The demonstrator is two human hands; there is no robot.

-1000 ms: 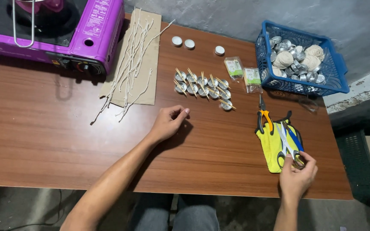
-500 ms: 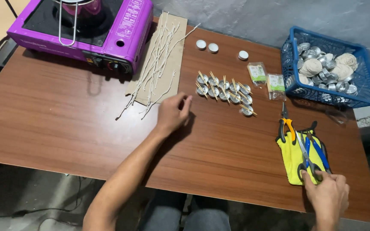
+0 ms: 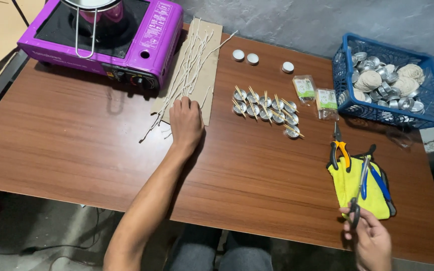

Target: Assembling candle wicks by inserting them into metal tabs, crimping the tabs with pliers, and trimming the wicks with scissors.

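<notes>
Resting flat, left hand point(image 3: 186, 122) touches wicks point(image 3: 187, 70), grip released; right hand point(image 3: 370, 238) grasps scissors point(image 3: 360, 185) nr table's front-right corner.

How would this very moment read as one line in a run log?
left hand: on white wicks over cardboard | right hand: lifting scissors above yellow cloth | table: purple stove, blue basket

Left hand point(image 3: 186, 122) flat, arm outstretched — right hand point(image 3: 370, 241) curled, grip closed.

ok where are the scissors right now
In the head view the scissors are at the table's right front, held in the right hand, blades raised over the yellow cloth beside the orange-handled pliers.
</notes>
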